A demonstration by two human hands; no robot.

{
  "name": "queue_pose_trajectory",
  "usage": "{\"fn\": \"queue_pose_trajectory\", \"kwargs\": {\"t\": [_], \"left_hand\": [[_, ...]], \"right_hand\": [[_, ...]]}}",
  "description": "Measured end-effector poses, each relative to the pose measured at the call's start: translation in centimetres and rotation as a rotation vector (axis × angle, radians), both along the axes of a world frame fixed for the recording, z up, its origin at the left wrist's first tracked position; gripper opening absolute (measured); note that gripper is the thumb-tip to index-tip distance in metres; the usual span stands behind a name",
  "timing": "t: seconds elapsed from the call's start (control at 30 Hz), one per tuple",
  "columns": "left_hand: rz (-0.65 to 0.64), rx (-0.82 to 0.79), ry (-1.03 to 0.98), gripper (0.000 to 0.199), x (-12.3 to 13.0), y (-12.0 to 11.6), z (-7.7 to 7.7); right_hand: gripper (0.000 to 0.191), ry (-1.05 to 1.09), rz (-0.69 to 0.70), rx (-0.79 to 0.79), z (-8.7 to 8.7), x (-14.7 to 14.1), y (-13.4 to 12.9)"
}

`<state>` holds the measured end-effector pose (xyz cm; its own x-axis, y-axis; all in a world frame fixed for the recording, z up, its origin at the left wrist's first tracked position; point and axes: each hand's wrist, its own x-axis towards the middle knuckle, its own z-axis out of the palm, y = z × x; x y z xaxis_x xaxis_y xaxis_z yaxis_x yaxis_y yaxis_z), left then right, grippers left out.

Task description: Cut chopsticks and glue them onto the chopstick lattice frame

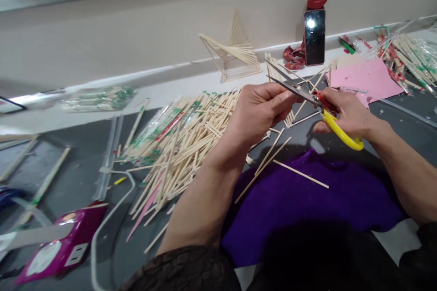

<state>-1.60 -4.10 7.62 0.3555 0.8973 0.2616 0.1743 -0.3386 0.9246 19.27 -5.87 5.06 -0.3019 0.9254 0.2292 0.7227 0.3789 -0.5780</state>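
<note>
My right hand (344, 111) is closed on yellow-handled scissors (341, 134), whose blades are parted and point up to the left. My left hand (262, 109) is pinched close beside the blades; what its fingertips hold is too small to make out. Behind and below the hands stands a small frame of thin sticks (290, 119). Several loose sticks (300, 173) lie in front, partly over a purple cloth (307, 204). A large pile of wooden sticks (191, 145) spreads out to the left of my left forearm.
At the back stand a twisted stick model (235, 54) and a phone (314, 37) against a red-capped bottle (317, 0). Pink paper (365, 79) and wrapped sticks (413, 61) lie right. A magenta packet (64, 241) and white cable (105, 223) are at left.
</note>
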Motion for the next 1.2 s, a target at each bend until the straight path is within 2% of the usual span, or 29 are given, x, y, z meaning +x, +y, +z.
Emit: {"fn": "queue_pose_trajectory", "kwargs": {"t": [0.27,0.57,0.67,0.77,0.87,0.93,1.03,1.2], "left_hand": [[-0.168,-0.226,-0.094,0.02,-0.3,0.2,0.1],[-0.226,-0.293,-0.064,0.025,0.0,0.3,0.3],[-0.131,-0.181,-0.053,0.028,0.1,0.3,0.1],[0.063,0.057,-0.005,0.03,0.1,0.0,0.0],[0.24,0.308,0.077,0.02,0.1,-0.3,-0.2],[0.311,0.452,0.127,0.013,0.1,-0.4,-0.4],[0.316,0.613,0.168,0.01,0.3,-0.4,-0.8],[0.275,0.694,0.236,0.011,0.5,-0.2,-1.4]], "right_hand": [[0.049,0.025,0.06,0.014,-0.2,0.4,0.3],[0.05,0.062,0.096,-0.011,-0.2,0.7,0.4],[0.048,0.055,0.04,-0.028,0.0,0.2,0.2],[0.046,0.04,-0.06,-0.016,0.2,-0.7,-0.1],[0.044,0.042,-0.125,0.012,0.2,-1.6,-0.4],[0.045,0.051,-0.128,0.015,0.2,-1.9,-0.6],[0.05,0.054,-0.12,0.005,0.0,-1.9,-0.7],[0.056,0.039,-0.122,0.004,-0.4,-1.6,-0.7]]}}
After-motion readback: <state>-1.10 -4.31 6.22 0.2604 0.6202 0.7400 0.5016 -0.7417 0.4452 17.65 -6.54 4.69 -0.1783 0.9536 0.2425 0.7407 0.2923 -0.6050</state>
